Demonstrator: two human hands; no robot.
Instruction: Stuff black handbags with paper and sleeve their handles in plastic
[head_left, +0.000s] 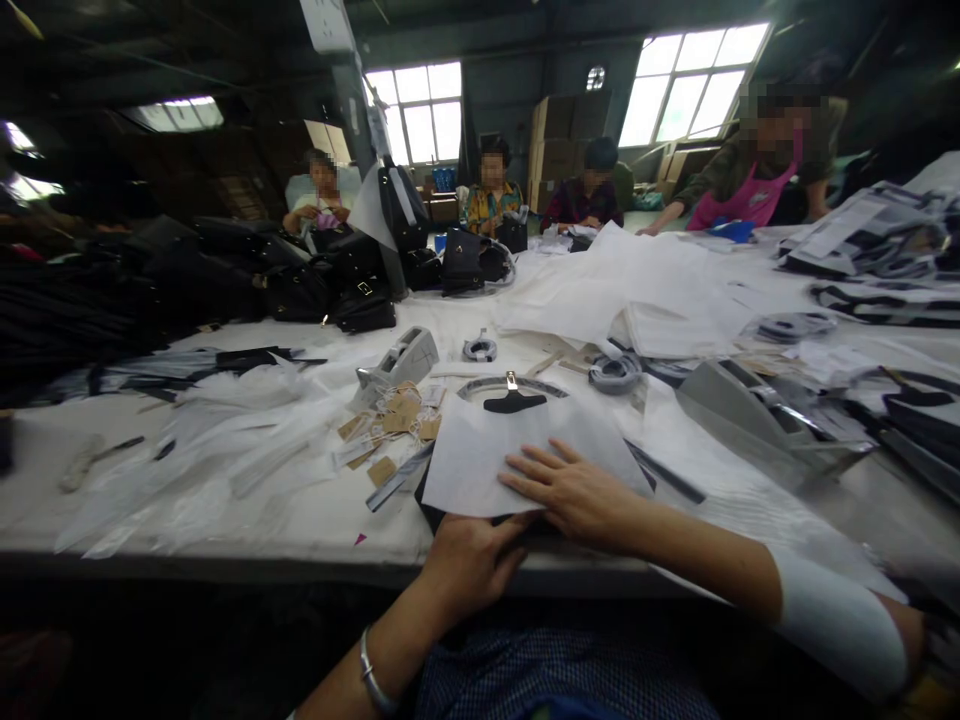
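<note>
A white paper sheet (487, 450) lies over a black bag (512, 402) on the table (315, 515) right in front of me; only the bag's top and its metal clasp show beyond the sheet. My right hand (570, 490) rests flat on the sheet, fingers spread, pointing left. My left hand (469, 560) is at the table's near edge under the sheet's lower corner, its fingers curled around the bag's bottom edge. A silver bangle (370, 672) circles my left wrist.
A grey tape dispenser (397, 365), brown paper tags (394, 420) and clear plastic bags (225, 440) lie left of the bag. Tape rolls (615, 372), a second dispenser (739, 410) and white sheets (622, 290) lie right. Black bags (360, 290) pile at back. Several people sit across the table.
</note>
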